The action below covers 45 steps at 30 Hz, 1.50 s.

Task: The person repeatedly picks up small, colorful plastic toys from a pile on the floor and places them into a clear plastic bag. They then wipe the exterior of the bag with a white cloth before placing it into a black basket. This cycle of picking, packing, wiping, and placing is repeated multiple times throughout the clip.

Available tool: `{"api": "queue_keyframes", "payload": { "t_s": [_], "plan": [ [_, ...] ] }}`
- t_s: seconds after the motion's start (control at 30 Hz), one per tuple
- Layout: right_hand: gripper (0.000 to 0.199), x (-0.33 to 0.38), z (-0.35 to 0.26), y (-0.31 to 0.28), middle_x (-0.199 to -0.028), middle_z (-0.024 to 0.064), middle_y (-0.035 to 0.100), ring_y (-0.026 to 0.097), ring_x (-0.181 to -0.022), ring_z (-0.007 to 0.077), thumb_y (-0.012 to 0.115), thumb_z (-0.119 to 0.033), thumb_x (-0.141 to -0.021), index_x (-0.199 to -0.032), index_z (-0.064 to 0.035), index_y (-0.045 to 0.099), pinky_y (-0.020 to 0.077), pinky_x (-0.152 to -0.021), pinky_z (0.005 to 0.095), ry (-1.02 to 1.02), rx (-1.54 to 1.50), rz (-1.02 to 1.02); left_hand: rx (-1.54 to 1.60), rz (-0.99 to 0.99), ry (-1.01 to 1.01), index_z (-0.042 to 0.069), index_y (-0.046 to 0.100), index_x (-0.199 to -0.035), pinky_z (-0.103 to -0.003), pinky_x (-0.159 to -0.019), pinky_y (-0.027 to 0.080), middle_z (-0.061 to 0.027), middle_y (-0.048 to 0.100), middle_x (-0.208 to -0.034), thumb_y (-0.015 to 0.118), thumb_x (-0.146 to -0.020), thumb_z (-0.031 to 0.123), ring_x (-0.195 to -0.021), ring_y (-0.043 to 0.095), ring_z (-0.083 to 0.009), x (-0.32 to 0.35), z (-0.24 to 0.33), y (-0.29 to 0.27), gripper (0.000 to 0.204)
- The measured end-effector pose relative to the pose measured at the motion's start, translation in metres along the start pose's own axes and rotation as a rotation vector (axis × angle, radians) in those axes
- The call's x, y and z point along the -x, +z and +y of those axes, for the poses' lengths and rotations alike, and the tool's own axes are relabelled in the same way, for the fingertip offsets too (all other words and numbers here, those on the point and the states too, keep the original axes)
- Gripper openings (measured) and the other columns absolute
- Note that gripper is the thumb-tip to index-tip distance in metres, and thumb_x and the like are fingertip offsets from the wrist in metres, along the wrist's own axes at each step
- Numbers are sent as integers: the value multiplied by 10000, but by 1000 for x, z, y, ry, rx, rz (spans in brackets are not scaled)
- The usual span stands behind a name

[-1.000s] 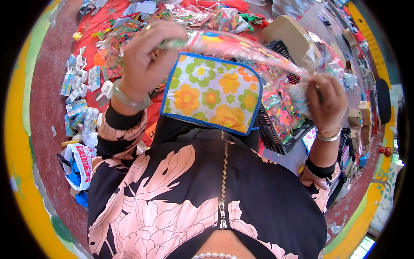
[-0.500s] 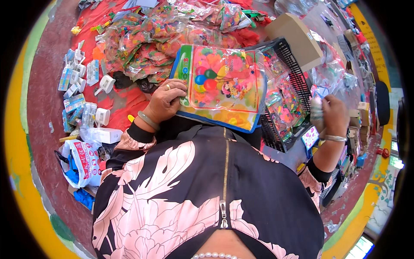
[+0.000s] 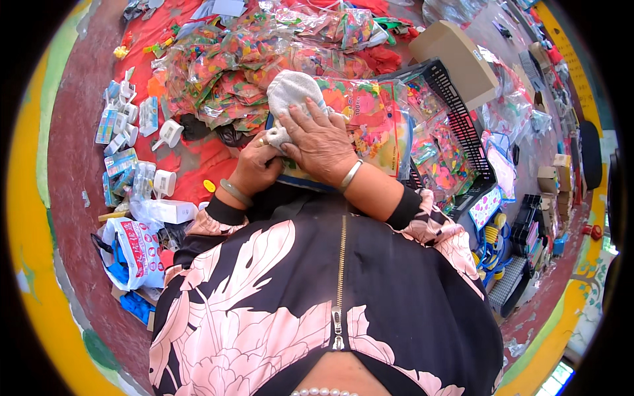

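Observation:
A flat clear plastic balloon packet, printed with bright colours, lies across my lap on a blue-edged thing that is mostly hidden. My left hand is closed at the packet's left edge, its fingertips partly covered by a cloth. With its fingers lying over that greyish-white cloth, my right hand presses it against the packet's left part. Just to the right of the packet stands a black plastic crate holding several similar colourful packets.
A large heap of colourful packets spreads over red sheeting ahead. An open cardboard box stands behind the crate. White plastic items and a white bag are at left. Blue-and-yellow goods lie right of me.
My right hand has come from beyond the crate's right side onto the packet, bringing the cloth over its left part. My left hand stays at the packet's left edge.

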State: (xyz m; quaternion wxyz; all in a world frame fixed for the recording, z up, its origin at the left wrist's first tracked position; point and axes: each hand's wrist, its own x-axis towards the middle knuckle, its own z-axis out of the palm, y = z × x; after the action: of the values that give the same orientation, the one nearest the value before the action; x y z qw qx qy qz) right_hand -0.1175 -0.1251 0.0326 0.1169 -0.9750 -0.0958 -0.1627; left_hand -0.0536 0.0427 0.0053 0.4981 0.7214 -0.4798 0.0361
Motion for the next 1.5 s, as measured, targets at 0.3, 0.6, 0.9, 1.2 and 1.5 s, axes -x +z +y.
{"api": "queue_keyframes", "payload": {
  "t_s": [0.3, 0.6, 0.9, 1.2, 1.5],
  "plan": [
    [447, 33, 29, -30, -1316, 91, 489, 417, -1249, 303, 523, -228, -827, -1257, -107, 499, 297, -994, 480, 105, 296, -169, 83, 10, 15, 11, 611, -757, -361, -828, 480, -107, 633, -851, 543, -626, -119, -926, 607, -290, -3, -2, 5, 196],
    [393, 72, 56, -78, -1127, 110, 579, 519, -1084, 326, 610, -61, -697, -1089, -75, 586, 407, -920, 436, 324, 159, 2, 133, 18, -45, 7, 601, -745, -357, -837, 474, -102, 634, -872, 525, -641, -138, -948, 600, -288, 3, -4, 3, 194],
    [251, 122, 144, -137, -850, 139, 676, 659, -798, 282, 555, -250, -776, -933, -126, 706, 496, -709, 343, 989, -114, 18, 153, -23, -58, -7, 588, -742, -358, -847, 469, -113, 620, -867, 512, -645, -127, -937, 597, -290, -1, -3, -1, 172],
    [343, 65, 157, -126, -753, 61, 636, 570, -715, 116, 646, -268, -844, -960, 55, 638, 456, -655, 262, 440, -475, -34, 169, -52, -109, -13, 595, -750, -363, -871, 455, -121, 616, -884, 441, -650, -141, -971, 585, -301, -1, -4, -3, 223],
    [242, 19, 168, -99, -771, 76, 641, 577, -708, 129, 679, -195, -764, -881, 16, 658, 466, -670, 294, 788, -664, -206, 174, -41, -112, -7, 604, -758, -357, -867, 453, -117, 623, -887, 453, -666, -146, -975, 584, -293, 0, -4, -3, 225]
  ]
}}
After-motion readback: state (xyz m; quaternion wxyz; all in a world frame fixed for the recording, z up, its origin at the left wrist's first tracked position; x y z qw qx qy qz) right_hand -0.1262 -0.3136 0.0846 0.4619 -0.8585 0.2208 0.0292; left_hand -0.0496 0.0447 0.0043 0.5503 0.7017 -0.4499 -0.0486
